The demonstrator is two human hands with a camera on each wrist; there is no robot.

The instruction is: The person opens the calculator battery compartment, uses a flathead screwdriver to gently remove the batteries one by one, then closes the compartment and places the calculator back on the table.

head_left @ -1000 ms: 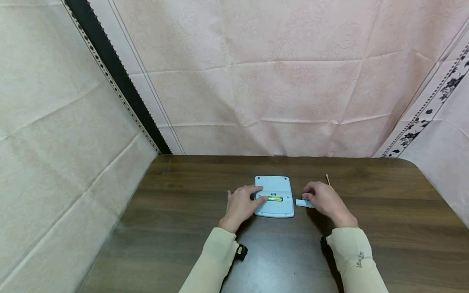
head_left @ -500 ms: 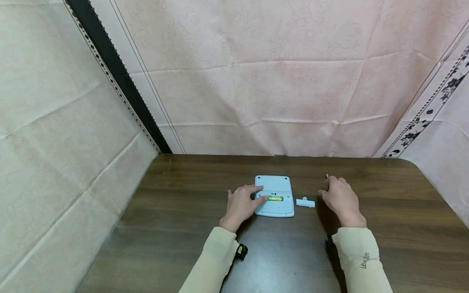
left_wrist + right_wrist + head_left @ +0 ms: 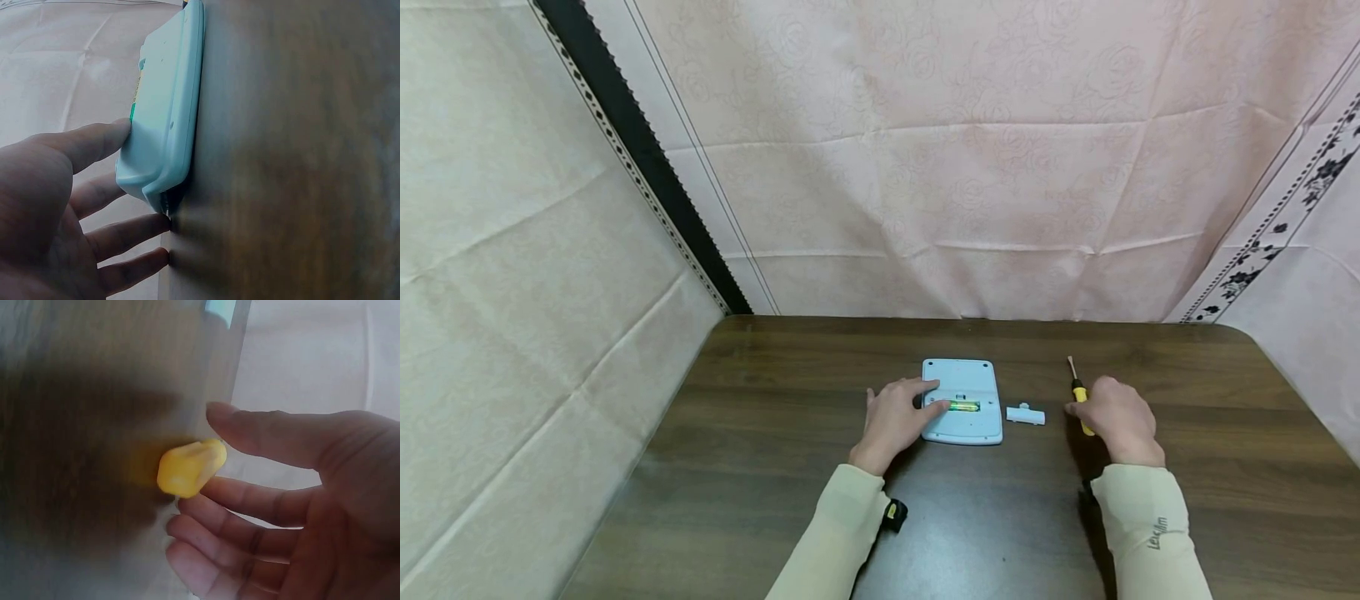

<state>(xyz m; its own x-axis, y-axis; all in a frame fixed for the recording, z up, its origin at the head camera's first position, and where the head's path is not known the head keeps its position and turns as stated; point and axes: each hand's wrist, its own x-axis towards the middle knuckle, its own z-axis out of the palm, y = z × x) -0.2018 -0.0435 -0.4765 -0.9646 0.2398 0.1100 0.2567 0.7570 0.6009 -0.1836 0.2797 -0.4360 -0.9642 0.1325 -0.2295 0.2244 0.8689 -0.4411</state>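
A flat light-blue device [image 3: 961, 427] lies back side up on the table, a green-and-yellow battery [image 3: 966, 407] in its uncovered slot. My left hand [image 3: 891, 423] rests on its left side, thumb at the battery's left end; in the left wrist view this hand [image 3: 44, 200] has thumb and fingers extended, two fingertips touching the table. A small light-blue cover [image 3: 1025, 415] lies right of the device. My right hand [image 3: 1120, 417] is beside a screwdriver [image 3: 1080, 394]. In the right wrist view its yellow handle [image 3: 187, 470] is between the thumb and loosely bent fingers, the thumb apart from it.
The brown wooden table [image 3: 775, 400] ends at a pale cloth [image 3: 962, 167] hanging behind it. Another pale cloth [image 3: 535, 292] hangs on the left, beside a black strip.
My right hand has left the small cover and moved right and slightly back toward my body, uncovering the screwdriver. My left hand and the device have hardly moved.
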